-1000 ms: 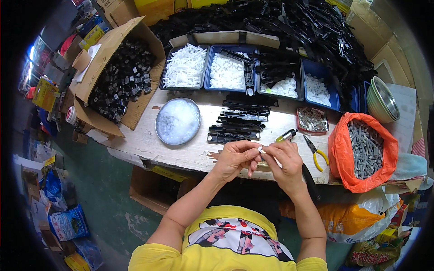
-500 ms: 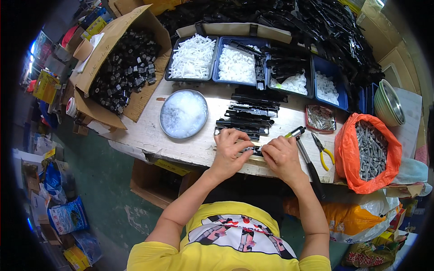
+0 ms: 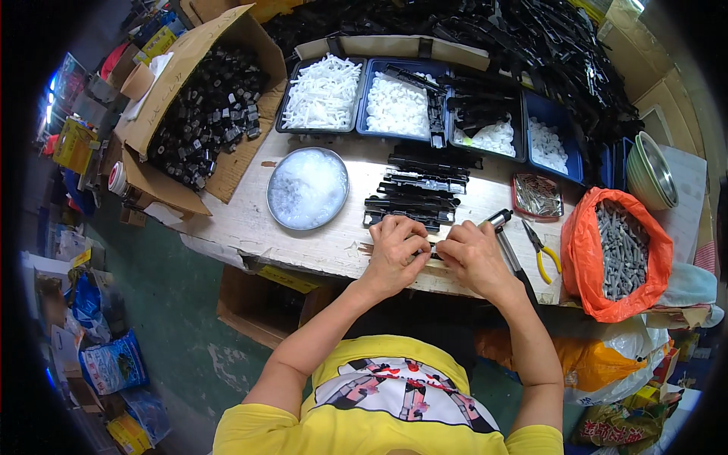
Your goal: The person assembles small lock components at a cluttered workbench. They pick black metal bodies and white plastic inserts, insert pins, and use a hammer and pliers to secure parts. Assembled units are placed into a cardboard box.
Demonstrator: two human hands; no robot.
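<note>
Mostly hidden: dark part (image 3: 434,253) between left hand (image 3: 395,253), right hand (image 3: 478,259).

A second ago the left hand (image 3: 398,250) and right hand (image 3: 476,256) met above the desk (image 3: 250,216) near its front edge, fingertips together at a small white piece. Now they are lower, with the fingertips at a black part (image 3: 434,254) beside that edge, and the white piece has gone from sight. Since half a second ago the fingertips have drawn slightly closer together, leaving less of the black part showing.
</note>
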